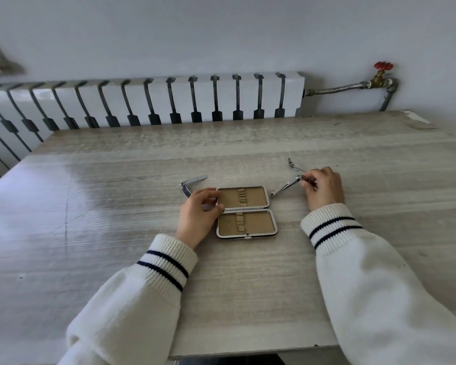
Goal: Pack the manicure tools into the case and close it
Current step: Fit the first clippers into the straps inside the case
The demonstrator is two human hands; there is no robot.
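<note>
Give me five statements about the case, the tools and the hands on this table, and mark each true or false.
1. The case lies open. True.
2. Tools already sit in the case's loops. False: both halves are empty.
3. The right hand pinches a metal tool. True.
4. The left hand is raised away from the case. False: it rests at the case's left edge.
5. A nail clipper lies left of the case. True.

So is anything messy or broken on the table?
Nothing looks broken. The case lies open with every loop empty, and its tools are scattered around it: a nail clipper with its lever swung out beside the left hand, more by the right hand.
</note>
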